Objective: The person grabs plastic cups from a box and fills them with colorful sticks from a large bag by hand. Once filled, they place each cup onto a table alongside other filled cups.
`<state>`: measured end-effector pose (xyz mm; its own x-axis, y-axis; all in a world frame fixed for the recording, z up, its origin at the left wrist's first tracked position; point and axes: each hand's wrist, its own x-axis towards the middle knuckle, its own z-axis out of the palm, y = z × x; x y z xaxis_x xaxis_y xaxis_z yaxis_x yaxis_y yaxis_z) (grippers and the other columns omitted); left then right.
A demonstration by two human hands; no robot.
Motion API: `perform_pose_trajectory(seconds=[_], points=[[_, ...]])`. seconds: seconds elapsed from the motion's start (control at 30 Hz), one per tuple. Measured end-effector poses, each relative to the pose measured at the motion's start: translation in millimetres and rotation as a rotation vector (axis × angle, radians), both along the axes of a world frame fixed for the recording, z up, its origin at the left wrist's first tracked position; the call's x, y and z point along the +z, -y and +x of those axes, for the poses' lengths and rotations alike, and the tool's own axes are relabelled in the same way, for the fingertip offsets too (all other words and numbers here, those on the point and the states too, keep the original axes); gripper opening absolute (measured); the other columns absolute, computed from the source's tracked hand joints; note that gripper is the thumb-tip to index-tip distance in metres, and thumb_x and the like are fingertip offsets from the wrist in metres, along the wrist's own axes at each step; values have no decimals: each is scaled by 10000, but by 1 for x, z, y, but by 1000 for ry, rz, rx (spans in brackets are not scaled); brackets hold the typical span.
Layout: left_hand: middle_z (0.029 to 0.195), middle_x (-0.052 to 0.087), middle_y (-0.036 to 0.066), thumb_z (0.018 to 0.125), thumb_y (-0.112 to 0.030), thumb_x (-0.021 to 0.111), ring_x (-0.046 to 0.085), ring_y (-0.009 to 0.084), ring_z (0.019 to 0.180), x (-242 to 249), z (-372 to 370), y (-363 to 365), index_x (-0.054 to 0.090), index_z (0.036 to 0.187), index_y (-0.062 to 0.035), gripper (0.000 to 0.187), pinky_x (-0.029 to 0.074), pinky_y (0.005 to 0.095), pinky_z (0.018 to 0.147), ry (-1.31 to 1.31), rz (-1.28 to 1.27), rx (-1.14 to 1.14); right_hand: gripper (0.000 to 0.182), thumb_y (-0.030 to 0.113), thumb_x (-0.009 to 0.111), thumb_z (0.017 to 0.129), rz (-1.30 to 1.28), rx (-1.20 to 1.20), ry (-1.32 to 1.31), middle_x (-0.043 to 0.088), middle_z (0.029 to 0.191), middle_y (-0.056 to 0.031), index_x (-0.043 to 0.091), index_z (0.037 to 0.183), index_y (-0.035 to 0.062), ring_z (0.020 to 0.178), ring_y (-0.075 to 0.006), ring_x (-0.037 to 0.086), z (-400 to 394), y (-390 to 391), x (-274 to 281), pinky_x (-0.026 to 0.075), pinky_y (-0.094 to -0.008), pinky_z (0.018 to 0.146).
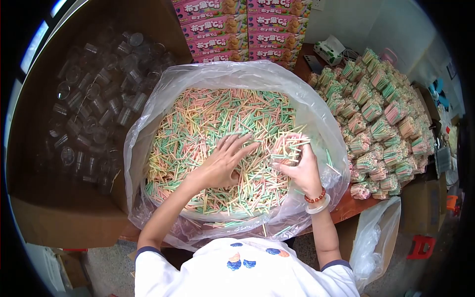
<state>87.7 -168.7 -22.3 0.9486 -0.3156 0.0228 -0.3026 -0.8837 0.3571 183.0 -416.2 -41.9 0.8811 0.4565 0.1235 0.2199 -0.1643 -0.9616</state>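
Observation:
A large clear plastic bag [163,79] lies open in front of me, full of short pink, green and yellow sticks [198,114]. My left hand [225,161] rests over the sticks near the middle of the bag, palm down with fingers spread. At the right side of the bag, my right hand [299,166] is wrapped round a clear plastic cup [287,157] with sticks in it, some poking out of its top. A red bead bracelet and a pale bangle circle my right wrist.
On the left stands a cardboard box [69,222] of empty clear cups [99,106]. Pink printed cartons [215,27] are stacked behind the bag. Filled cups [381,128] form a big pile on the right, near a tissue pack [329,49]. A bag-lined box [378,242] stands low at right.

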Motion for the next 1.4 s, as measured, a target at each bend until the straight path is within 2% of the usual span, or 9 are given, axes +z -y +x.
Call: perform_pose_trajectory(seconds=[0.1,0.33,0.37,0.57,0.83,0.93,1.07,1.17,1.4], points=[[1656,346,96,670,-24,710,242,317,1569,-12,42,0,340,1607,-147,1016,132,533,1307,171,220,-67,668,162,919,711,-126,-8,75,741,1115,-141,564,1262,35,1016,-224,739,-5,-13,-16,580,-372,877],[1324,631,87,747,-17,690,561,266,1293,-30,69,-16,601,1272,-86,537,375,441,1162,358,207,-176,634,100,908,764,144,14,61,707,1158,-78,568,1291,8,1041,-156,685,-8,-29,-33,558,-319,908],[1236,633,86,725,-27,709,573,259,1232,-28,69,-16,613,1252,-81,539,399,428,1111,365,253,-163,622,109,905,782,299,115,-277,682,1185,-75,567,1293,1,1079,-153,655,-12,-28,-10,541,-332,941],[1401,576,102,649,-28,751,488,285,1377,-6,87,-19,641,1231,-70,594,326,475,1204,285,148,-184,536,44,820,881,509,148,-496,660,1212,-80,521,1322,-2,1077,-145,673,1,-31,-6,569,-306,925],[1431,564,161,614,-8,843,458,368,1418,-18,79,-25,539,1360,-38,806,269,476,1285,155,81,-175,600,16,777,911,592,136,-349,648,1214,-62,433,1402,23,1091,-146,670,21,-30,1,560,-295,941],[1377,583,195,609,-18,888,504,373,1357,-22,50,-24,506,1360,-29,843,345,510,1220,217,-180,120,552,19,736,949,533,129,-368,609,1278,-66,429,1408,33,1140,-140,645,31,-27,6,560,-309,965],[1114,739,99,902,-132,763,730,243,968,-53,42,-30,589,1339,-26,483,591,354,775,330,-752,405,517,103,660,1018,659,292,-742,603,1322,-97,404,1460,23,1239,-198,614,25,-25,5,519,-400,1069],[1229,713,34,973,-204,718,694,158,1073,-35,26,-11,593,1389,-26,469,569,317,820,104,-1592,598,538,46,619,1010,641,338,-709,573,1376,-102,381,1492,19,1281,-205,581,7,-33,-6,492,-384,1091],[1367,651,129,1027,-243,590,618,208,1256,23,10,10,534,1431,8,478,510,372,1044,106,-1636,473,697,23,862,769,275,116,-31,575,1307,-67,507,1369,40,1269,-180,552,-33,-58,3,462,-329,1086]])
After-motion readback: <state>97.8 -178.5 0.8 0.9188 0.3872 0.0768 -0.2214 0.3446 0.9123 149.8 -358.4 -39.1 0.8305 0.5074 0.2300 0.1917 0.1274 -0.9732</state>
